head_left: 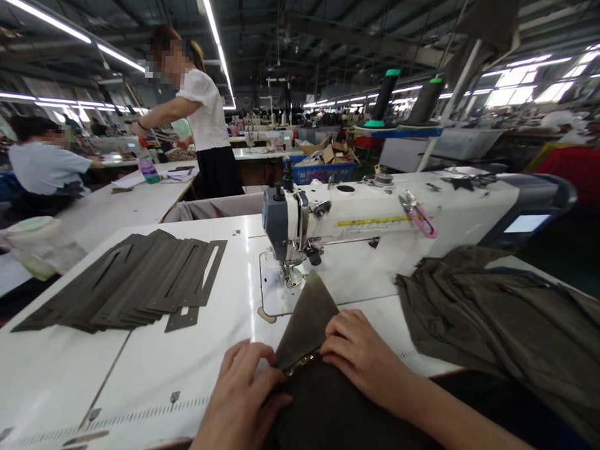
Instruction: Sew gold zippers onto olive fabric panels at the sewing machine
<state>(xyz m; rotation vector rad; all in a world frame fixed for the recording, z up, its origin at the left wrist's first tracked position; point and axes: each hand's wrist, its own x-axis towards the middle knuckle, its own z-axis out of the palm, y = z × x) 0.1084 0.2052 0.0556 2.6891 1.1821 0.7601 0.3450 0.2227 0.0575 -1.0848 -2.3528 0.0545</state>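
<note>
A dark olive fabric piece [308,318] lies at the table's front edge, its pointed corner reaching up near the needle area of the white sewing machine [291,271]. My left hand [247,395] pinches the fabric's left side, close to a shiny gold-toned strip [301,364] along a fold. On the right side of the same fabric, my right hand [359,353] is closed on its edge. Below the strip, the fabric hangs dark toward my lap. The fingertips are partly hidden by the cloth.
Flat olive cut pieces [143,281] lie fanned on the left of the white table [215,354]. Crumpled olive fabric [504,320] is heaped at the right. Pink-handled snips [420,215] rest on the machine. A standing person [210,115] and a seated person [47,161] are beyond the table.
</note>
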